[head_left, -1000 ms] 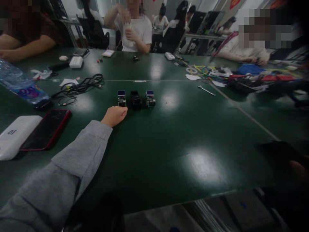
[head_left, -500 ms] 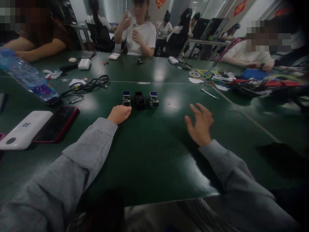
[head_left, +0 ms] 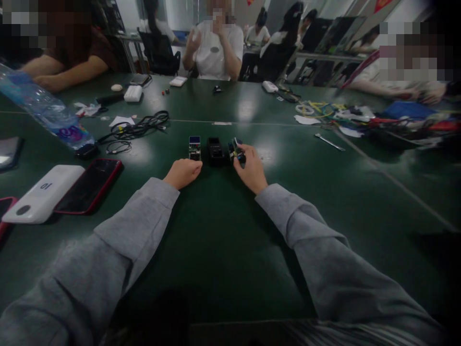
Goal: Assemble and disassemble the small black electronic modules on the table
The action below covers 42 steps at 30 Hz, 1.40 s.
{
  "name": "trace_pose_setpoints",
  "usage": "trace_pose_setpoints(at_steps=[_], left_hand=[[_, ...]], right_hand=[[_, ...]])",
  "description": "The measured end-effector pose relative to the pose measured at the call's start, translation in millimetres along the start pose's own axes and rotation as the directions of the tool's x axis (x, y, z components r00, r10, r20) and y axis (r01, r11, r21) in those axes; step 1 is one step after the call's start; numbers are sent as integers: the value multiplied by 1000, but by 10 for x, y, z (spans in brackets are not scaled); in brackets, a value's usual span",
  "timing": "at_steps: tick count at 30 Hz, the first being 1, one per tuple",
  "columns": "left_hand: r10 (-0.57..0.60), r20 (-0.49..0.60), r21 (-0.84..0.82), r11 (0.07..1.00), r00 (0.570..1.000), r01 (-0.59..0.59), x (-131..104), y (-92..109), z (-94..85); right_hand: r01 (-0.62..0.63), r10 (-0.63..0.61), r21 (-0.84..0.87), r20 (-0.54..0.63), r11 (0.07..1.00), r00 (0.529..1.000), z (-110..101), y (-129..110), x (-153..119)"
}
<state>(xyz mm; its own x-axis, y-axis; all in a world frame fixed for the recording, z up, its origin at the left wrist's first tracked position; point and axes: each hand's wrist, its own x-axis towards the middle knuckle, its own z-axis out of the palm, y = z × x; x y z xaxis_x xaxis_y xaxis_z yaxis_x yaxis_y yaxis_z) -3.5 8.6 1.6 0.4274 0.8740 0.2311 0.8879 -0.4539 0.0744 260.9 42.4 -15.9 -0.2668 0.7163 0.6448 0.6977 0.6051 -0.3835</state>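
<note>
Three small devices stand in a row on the dark green table [head_left: 230, 226]. On the left is a circuit board module with a small screen [head_left: 195, 144], in the middle a black plastic housing [head_left: 215, 150], and on the right a second circuit board module [head_left: 236, 150]. My right hand [head_left: 251, 169] holds this right module between thumb and fingers, and the module is tilted. My left hand [head_left: 183, 174] is a loose fist resting on the table just in front of the left module, with nothing visible in it.
To my left lie a red-edged phone [head_left: 91, 185], a white power bank [head_left: 45, 192] and a tilted plastic bottle [head_left: 54, 115]. Black cables [head_left: 144, 125] lie behind them. A wrench [head_left: 329, 142] and a pile of wires [head_left: 378, 120] are on the right. Other people sit across the table.
My right hand has moved left from over the table and closed on the right module, which now leans. My left hand stays a fist in nearly the same place. The view has shifted slightly.
</note>
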Motion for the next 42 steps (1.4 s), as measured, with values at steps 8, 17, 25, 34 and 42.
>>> trace_pose_setpoints(at_steps=[8,17,25,34,42], left_hand=[[5,15,-15,1000,1000,-5,3,10,-31],[18,-20,-27,999,1000,-18,-2,-9,0],[4,6,-29,1000,1000,-4,-2,10,-26],[22,-9,-26,999,1000,-22,-6,0,-15],[22,-7,-21,1000,1000,-22,-10,-6,-14]], right_hand=[[-167,176,168,-44,972,983,84,139,19],[-160,162,66,-11,985,987,41,104,13],[-399,421,258,-35,880,906,132,353,24],[-362,390,208,-111,909,914,109,337,29],[-189,194,93,-41,978,980,36,174,29]])
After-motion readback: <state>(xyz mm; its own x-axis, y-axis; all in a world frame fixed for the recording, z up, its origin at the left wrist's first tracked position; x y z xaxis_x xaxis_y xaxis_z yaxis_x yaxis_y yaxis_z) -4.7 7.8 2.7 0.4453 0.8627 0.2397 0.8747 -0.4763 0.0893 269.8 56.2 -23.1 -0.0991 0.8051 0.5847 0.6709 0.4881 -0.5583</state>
